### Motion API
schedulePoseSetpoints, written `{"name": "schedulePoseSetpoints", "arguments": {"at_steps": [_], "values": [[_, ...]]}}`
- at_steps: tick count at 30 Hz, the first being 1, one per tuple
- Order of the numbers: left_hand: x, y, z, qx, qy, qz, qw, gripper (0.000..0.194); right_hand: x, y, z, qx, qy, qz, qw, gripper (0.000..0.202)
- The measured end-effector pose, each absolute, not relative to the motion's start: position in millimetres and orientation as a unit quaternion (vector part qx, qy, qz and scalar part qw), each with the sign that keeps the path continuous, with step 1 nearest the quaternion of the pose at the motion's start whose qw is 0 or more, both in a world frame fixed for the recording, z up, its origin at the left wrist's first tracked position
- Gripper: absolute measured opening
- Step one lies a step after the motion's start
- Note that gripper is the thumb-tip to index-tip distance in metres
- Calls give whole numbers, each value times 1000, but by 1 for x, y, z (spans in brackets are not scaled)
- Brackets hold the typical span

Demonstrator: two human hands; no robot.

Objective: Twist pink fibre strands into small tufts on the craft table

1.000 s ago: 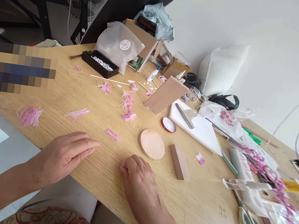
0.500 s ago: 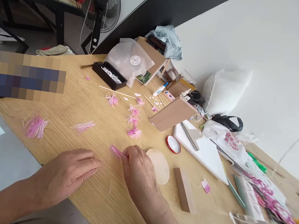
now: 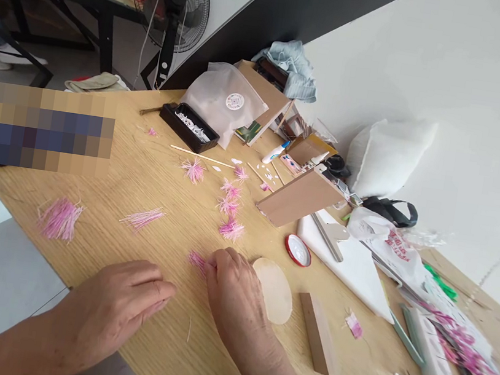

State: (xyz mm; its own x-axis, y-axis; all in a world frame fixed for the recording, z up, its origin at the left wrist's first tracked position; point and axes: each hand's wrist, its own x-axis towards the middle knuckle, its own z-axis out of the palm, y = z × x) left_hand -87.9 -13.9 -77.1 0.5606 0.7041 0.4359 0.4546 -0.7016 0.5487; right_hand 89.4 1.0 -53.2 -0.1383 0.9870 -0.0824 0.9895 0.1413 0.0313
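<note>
Fingers [image 3: 212, 264] of the right hand [image 3: 238, 301] are now meeting the right end of a small pink bundle [image 3: 195, 260], while one second ago this hand was resting lower on the table [image 3: 170, 356], apart from it. The left hand [image 3: 119, 302] is keeping almost the same pose, palm side down near the table edge. (My remote view is also turning, so I am not counting every shift as real movement.) The right hand is now partly covering the edge of the pale round disc [image 3: 275, 293], which was showing whole before.

The bundle is lying on the table between the hands, a little beyond them. Its thin strands are running side by side, compact, with a pink deeper than the sheaf [image 3: 142, 218] farther left is having. The right hand is curling downward, but its fingertips are hiding, so I cannot tell whether it is gripping the strands. The left hand is bending its fingers together, thumb close; I cannot tell if anything thin is between them.
</note>
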Motion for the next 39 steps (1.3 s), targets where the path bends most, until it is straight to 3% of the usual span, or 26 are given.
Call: {"name": "schedulePoseSetpoints", "arguments": {"at_steps": [14, 19, 24, 29, 39], "values": [[-88, -15, -79, 868, 334, 318, 182, 31, 90, -4, -48, 660, 750, -46, -1, 21], [-92, -14, -82, 858, 346, 312, 216, 26, 99, -9, -39, 668, 735, -86, -77, 16], [-92, -9, -77, 792, 419, 331, 296, 28, 118, -35, -34, 696, 631, -247, -236, 29], [-82, -2, -68, 759, 410, 301, 406, 38, 122, -70, -47, 675, 488, -470, -291, 54], [-73, 5, -65, 756, 435, 226, 433, 41, 101, -79, -59, 645, 382, -552, -366, 67]]}}
